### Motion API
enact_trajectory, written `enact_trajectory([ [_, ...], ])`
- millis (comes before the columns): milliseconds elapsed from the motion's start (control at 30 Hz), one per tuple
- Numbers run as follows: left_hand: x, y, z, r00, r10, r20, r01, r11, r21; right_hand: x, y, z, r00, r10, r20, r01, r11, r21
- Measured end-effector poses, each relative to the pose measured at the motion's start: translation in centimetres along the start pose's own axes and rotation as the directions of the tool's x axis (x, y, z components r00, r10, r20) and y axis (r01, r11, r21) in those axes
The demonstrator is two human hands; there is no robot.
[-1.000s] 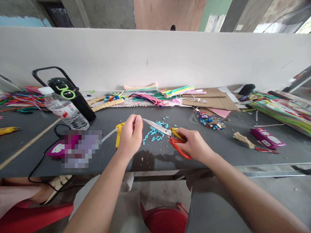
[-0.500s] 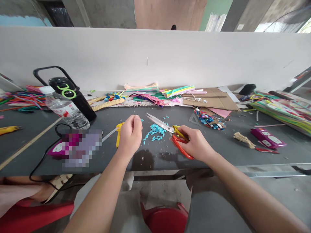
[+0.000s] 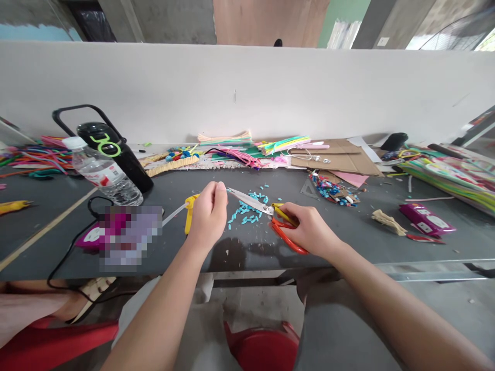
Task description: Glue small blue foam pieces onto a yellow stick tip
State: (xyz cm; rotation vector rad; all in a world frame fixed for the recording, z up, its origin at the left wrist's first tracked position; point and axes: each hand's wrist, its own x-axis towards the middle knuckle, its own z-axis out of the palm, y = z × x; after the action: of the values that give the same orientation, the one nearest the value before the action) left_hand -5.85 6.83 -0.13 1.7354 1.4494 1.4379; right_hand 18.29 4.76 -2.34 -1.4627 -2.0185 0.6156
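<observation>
A good share of the cutting looked done: a loose scatter of short, light-blue, rod-like pieces [image 3: 250,220] lay on the dark grey, smooth surface [image 3: 359,247], between the two hands and partly beneath the blades. Pale specks and scraps were strewn nearer the edge. The work seemed unfinished, though, since the scissors with silver metal blades and red and yellow handles [image 3: 266,209] were at the fingertips of the left hand [image 3: 210,214]. That hand had its thumb and fingers pinched together, apparently on a slim light-blue strip [image 3: 229,190], of which only a tiny end showed. The right hand [image 3: 309,224] was clamped around the scissor handles, and the blades looked nearly closed, their tips just beside the left fingertips.

How much of the strip remained could not be told, as the left hand covered it. Whether the blades were biting into it was too small to make out. The pieces overlapped too much to count. A yellow plastic tool with a translucent stick [image 3: 188,226] was partly hidden behind the left hand, and a mosaic of blurred squares [image 3: 129,239] masked whatever lay beside the shiny purple packet [image 3: 89,238] on the left.
</observation>
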Motion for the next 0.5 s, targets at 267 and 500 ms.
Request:
enact_trajectory([
  [267,-0.06,0.06,-0.03,1.000,-0.008,0.025,0.008,1.000,0.019,-0.02,0.12,0.09,1.000,0.021,0.018,-0.021,1.000,-0.012],
  [500,-0.02,0.02,-0.02,1.000,0.000,0.025,-0.001,0.999,0.039,0.00,0.14,0.06,0.999,0.025,0.020,-0.025,1.000,-0.010],
])
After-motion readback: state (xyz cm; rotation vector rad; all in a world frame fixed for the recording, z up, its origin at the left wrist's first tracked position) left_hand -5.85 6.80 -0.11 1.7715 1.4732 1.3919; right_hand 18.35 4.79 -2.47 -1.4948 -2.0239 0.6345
